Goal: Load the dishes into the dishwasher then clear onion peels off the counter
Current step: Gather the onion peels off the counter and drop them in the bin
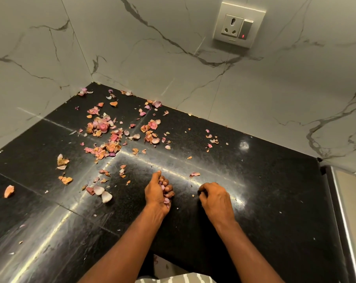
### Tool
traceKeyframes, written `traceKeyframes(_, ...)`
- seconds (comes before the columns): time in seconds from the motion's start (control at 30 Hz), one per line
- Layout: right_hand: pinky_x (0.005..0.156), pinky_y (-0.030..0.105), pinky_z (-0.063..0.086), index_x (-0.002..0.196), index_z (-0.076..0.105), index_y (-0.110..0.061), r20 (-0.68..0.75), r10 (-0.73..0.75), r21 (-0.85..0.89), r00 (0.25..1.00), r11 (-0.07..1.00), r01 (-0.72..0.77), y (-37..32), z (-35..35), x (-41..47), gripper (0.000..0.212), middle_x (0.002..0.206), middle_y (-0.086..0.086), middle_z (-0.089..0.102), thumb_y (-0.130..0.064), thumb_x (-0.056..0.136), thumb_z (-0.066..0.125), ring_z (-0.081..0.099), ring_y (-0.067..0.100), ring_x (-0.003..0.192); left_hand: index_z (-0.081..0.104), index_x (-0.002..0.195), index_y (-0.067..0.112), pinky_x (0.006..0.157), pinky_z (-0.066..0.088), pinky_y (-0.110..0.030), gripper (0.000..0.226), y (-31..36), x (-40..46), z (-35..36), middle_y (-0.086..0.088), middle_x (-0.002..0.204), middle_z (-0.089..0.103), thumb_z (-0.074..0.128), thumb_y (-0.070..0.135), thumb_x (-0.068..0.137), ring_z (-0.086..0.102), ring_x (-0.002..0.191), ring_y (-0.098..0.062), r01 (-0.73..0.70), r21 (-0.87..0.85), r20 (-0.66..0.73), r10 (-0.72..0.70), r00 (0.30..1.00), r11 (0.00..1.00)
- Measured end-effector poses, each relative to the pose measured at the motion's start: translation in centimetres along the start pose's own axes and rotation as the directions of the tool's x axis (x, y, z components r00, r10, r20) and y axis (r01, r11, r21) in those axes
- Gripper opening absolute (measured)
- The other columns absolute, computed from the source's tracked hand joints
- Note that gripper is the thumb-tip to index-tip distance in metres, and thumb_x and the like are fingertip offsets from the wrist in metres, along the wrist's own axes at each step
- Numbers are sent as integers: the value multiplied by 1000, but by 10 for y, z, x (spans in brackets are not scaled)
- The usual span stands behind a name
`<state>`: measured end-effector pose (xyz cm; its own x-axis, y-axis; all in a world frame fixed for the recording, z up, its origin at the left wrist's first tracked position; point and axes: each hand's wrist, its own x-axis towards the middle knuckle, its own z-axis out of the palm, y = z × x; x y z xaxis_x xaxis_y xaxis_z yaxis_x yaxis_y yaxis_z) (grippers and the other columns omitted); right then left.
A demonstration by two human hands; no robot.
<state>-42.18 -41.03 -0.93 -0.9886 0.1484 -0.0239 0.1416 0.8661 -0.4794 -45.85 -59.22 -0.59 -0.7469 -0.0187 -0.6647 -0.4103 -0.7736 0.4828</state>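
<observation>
Peel-clearing step: my left hand (pixel 158 194) cups gathered onion peels (pixel 103 137); right hand (pixel 214 198) curled, contents indiscernible. Next: collect worktop (pixel 265 190) back-corner scatter.

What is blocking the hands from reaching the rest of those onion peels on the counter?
Nothing visible. Bare black counter lies between the left hand, which holds some peels, the right hand, and the scattered onion peels toward the corner.

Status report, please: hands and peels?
Left hand grips gathered peels. Right hand curled on counter, grip unclear. Most onion peels still scattered. Nothing in the way.
</observation>
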Motion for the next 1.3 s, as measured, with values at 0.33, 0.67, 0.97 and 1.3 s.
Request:
traceKeyframes(0.33, 77, 20, 41, 99, 78, -18, 19, 147, 34, 989, 989, -147, 7, -16, 21, 14, 104, 0, 71, -14, 95, 65, 57, 8, 86, 48, 65, 21, 33, 21, -19, 39, 0, -2, 1, 5, 56, 40, 58, 27, 102, 32, 40, -6, -7, 4, 7, 7, 1000, 1000)
traceKeyframes(0.67, 83, 23, 43, 107, 70, -24, 142, -22, -74, 990, 997, 33, -12, 0, 9, 27, 107, -6, 58, -44, 90, 77, 52, 14, 106, 48, 65, 21, 33, 23, -20, 39, -1, 1, 0, 5, 56, 39, 59, 29, 102, 33, 40, -7, -12, 16, 16, 11, 1000, 1000)
traceKeyframes(0.97, 84, 30, 54, 100, 74, -19, 88, 36, -114, 995, 993, -26, 4, -14, 7, 12, 104, -2, 64, -15, 99, 63, 63, 17, 96, 49, 66, 21, 33, 23, -19, 38, 0, -1, -3, 5, 57, 42, 60, 29, 102, 34, 41, -6, -9, 15, 25, 9, 1000, 1000)
traceKeyframes(1.3, 92, 31, 55, 120, 69, -18, 92, 44, 29, 995, 998, -47, 18, -19, -4, 24, 113, -4, 56, -23, 96, 70, 61, 13, 100, 48, 66, 21, 33, 22, -20, 38, -1, 0, -3, 5, 57, 40, 59, 29, 102, 32, 40, -6, 1, 12, 34, -2, 999, 1000)
